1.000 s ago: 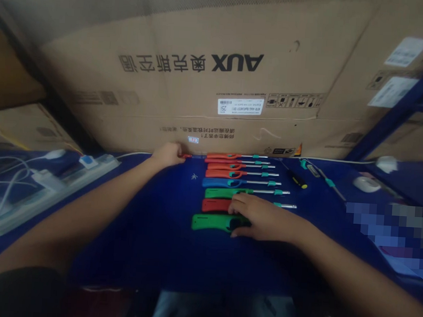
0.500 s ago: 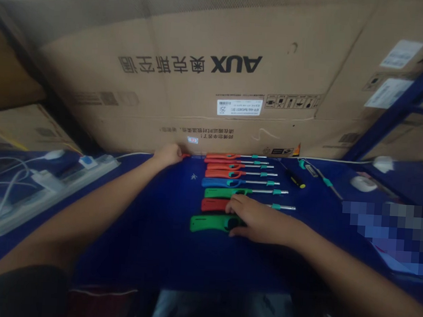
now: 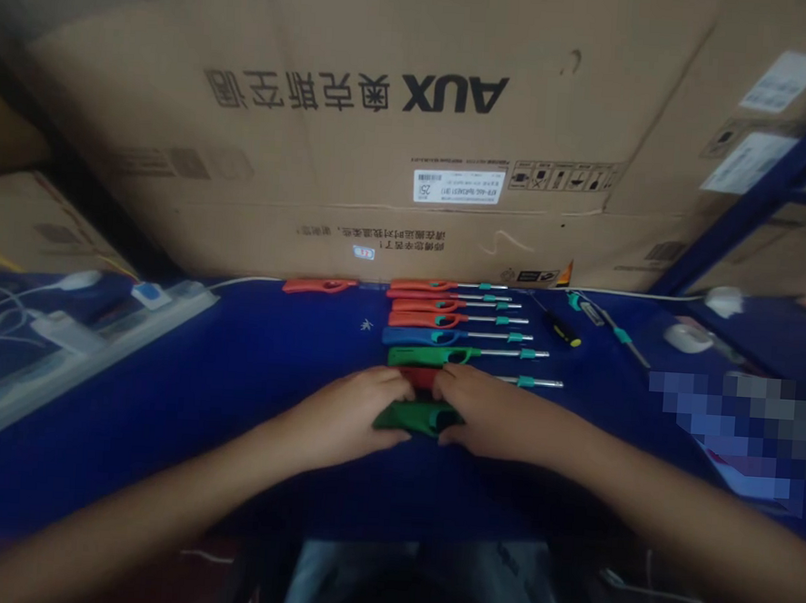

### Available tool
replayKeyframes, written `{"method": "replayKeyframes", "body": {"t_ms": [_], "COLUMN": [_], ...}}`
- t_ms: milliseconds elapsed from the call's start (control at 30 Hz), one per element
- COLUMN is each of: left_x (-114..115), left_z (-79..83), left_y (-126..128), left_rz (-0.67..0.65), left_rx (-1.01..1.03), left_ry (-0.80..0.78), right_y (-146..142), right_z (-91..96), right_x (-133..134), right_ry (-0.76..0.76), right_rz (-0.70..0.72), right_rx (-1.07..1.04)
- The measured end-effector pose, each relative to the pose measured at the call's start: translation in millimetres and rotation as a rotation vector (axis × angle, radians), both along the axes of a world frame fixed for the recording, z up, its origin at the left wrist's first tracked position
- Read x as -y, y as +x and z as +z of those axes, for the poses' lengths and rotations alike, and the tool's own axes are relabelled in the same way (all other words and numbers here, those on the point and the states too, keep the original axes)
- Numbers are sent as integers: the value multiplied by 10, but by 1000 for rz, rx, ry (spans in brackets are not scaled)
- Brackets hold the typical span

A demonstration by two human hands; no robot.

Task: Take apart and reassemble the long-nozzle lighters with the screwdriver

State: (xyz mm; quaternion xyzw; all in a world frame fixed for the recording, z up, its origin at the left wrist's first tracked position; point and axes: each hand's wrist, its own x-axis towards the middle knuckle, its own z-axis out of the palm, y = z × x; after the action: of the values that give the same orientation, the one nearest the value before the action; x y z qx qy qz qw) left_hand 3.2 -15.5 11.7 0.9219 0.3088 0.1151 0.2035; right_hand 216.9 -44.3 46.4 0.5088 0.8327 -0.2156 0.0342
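Note:
Both hands meet on the nearest green long-nosed lighter (image 3: 418, 417), which lies on the blue table cover (image 3: 247, 392). My left hand (image 3: 345, 414) covers its handle end with fingers curled round it. My right hand (image 3: 488, 414) grips its right part, hiding the metal nozzle. Just behind lies a red lighter (image 3: 417, 376), mostly hidden by my fingers, with its teal tip showing to the right. Beyond it a row of several more lighters (image 3: 442, 327), green, blue and red, lies parallel. One lone red lighter (image 3: 318, 285) rests at the back left by the carton.
A large brown AUX carton (image 3: 413, 138) stands along the back. A white power strip (image 3: 66, 335) with cables sits at the left. A black-and-yellow screwdriver (image 3: 562, 329) and a teal-handled tool (image 3: 612, 332) lie right of the row. A blue rack post (image 3: 750, 204) rises at right.
My left hand has let go of the red lighter at the back left and come forward to the green lighter, joining my right hand on it. The view has shifted slightly.

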Motion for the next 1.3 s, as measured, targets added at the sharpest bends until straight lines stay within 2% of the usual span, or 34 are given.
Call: {"method": "replayKeyframes", "body": {"t_ms": [133, 333, 733, 1300], "left_x": [-43, 40, 41, 71], "left_z": [-145, -213, -266, -242], "left_y": [22, 51, 76, 100], "left_rz": [24, 24, -30, -39], "left_rx": [117, 220, 253, 223], "left_ry": [-55, -53, -16, 32], "right_y": [43, 103, 156, 166], "right_z": [-68, -172, -202, -182], "right_x": [7, 46, 87, 102], "right_ry": [35, 108, 90, 79], "right_rz": [-28, -36, -39, -46], "right_rx": [-29, -43, -63, -18]}}
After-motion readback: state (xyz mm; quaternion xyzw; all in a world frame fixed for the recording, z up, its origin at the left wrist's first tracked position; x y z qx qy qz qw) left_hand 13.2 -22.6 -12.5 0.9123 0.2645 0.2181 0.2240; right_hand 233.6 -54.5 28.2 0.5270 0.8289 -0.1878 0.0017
